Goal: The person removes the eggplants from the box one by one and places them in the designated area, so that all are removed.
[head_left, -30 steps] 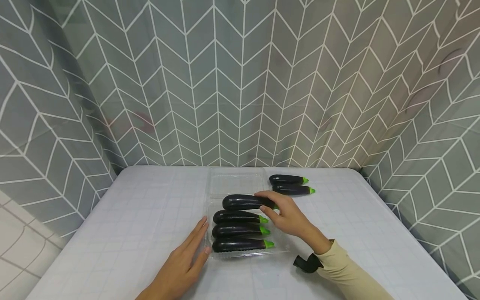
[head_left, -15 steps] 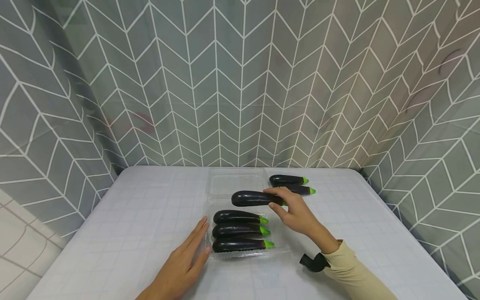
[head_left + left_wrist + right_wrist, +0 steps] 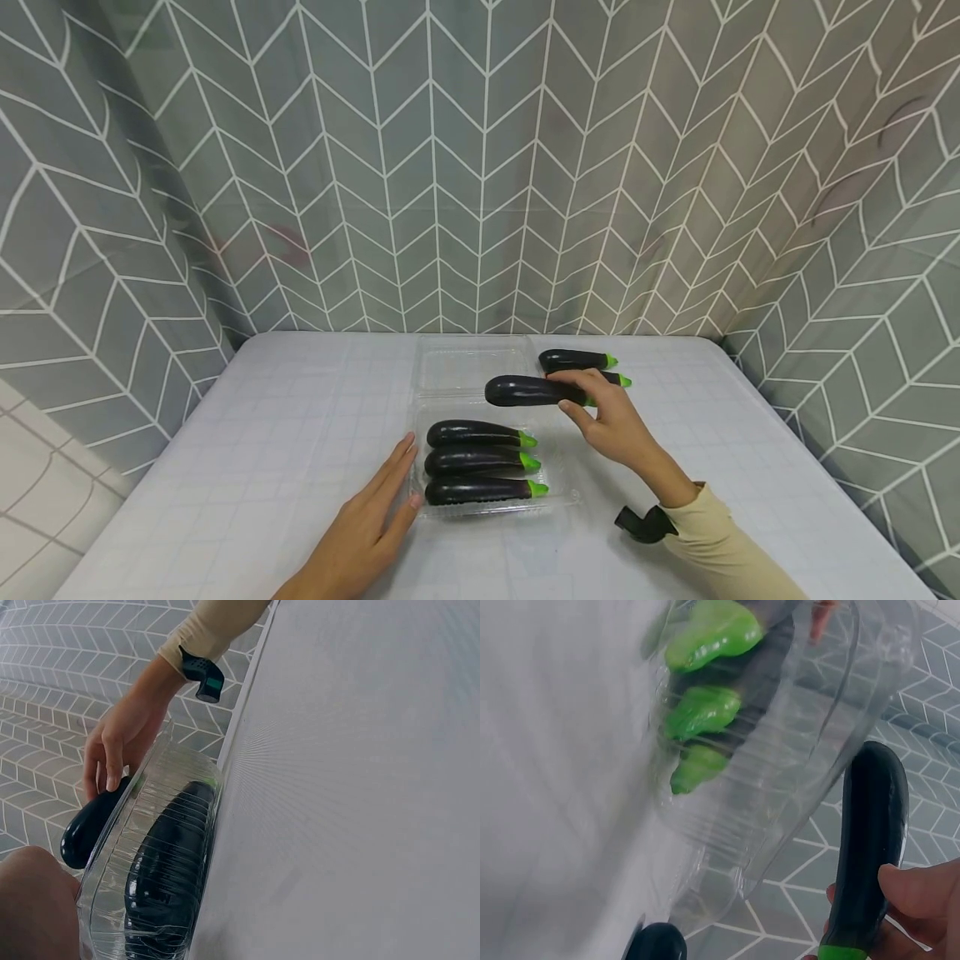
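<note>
My right hand [image 3: 611,421] pinches an eggplant [image 3: 525,390] near its green stem end, thumb on one side and fingers on the other. The dark, glossy eggplant is raised above the back of a clear plastic clamshell container [image 3: 558,446]. Three more eggplants lie side by side inside, stems to the right; the middle one [image 3: 476,461] is between the others. My left hand [image 3: 367,521] rests at the container's left edge with its fingers extended. In the right wrist view the held eggplant [image 3: 870,832] hangs outside the clear wall, its green cap partly cut off.
Behind the held eggplant, two more lie on the white-covered table: a rear eggplant [image 3: 573,359] and a nearer one, partly hidden by my right hand. The container's open lid [image 3: 472,367] lies flat toward the back edge. A patterned grey curtain [image 3: 480,167] stands behind the table.
My right hand has carried the eggplant up, back and to the right, away from the three in the container. The left hand has stayed in place.
</note>
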The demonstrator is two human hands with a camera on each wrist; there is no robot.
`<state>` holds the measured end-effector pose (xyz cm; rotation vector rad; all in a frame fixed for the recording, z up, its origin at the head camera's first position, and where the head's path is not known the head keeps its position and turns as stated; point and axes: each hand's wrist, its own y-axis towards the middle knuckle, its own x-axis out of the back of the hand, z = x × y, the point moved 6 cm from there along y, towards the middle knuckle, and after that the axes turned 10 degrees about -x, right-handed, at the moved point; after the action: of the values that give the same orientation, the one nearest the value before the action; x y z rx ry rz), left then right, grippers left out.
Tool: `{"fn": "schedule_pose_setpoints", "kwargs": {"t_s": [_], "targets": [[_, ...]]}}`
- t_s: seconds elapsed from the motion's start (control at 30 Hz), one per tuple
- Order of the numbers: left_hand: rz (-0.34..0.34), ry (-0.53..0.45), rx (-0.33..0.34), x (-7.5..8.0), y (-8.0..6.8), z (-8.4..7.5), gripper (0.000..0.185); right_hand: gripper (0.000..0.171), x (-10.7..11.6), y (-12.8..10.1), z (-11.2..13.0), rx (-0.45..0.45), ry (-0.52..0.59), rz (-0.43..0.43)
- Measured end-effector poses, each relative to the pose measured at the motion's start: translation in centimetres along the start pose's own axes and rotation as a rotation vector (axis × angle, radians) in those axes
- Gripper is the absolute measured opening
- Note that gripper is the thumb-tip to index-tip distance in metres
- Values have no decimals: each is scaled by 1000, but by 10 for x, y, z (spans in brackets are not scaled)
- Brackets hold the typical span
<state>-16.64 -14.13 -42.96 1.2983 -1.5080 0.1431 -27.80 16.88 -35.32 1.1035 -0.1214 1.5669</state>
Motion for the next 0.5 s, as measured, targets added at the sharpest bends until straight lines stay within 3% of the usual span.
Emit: {"fn": "schedule_pose_setpoints", "kwargs": {"t_s": [0.5], "targets": [[-9,9,-8,0,-1,0,61,41,17,-2,-13,-7,-24,-64]]}}
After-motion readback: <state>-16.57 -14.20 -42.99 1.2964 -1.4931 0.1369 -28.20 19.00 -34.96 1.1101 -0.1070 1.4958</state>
